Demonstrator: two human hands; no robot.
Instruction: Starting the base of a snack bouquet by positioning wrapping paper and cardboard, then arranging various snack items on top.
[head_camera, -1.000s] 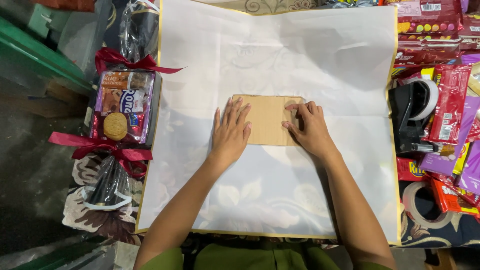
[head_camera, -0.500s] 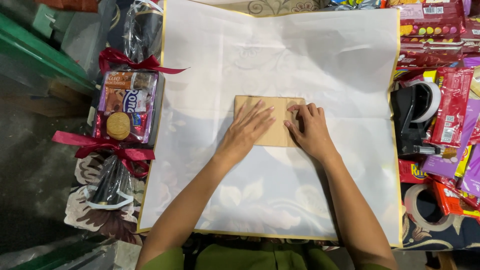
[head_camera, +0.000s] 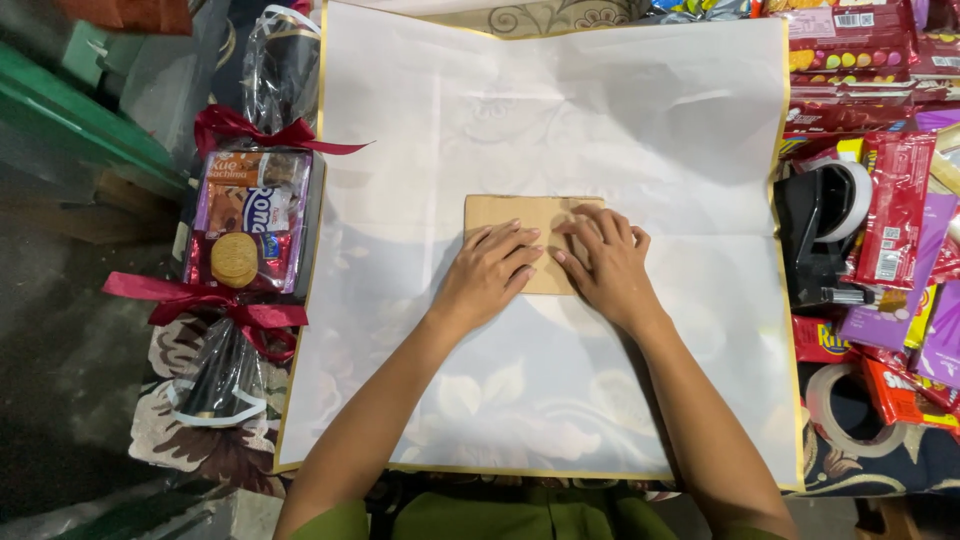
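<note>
Bright overhead light washes the white wrapping sheet (head_camera: 560, 130) nearly flat with mild glare, both arms casting soft shadows toward the near edge, while the floor (head_camera: 60, 330) at left lies dim and slightly blurred.

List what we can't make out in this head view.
- Cardboard piece: its near part is hidden under the left hand and right hand.
- Snack packets: cut off by the right edge.
- Tape dispenser: front end partly covered by packets.
- Wrapped biscuit parcel: contents blurred by crinkled clear film.
- Tape roll: partly under packets.
</note>
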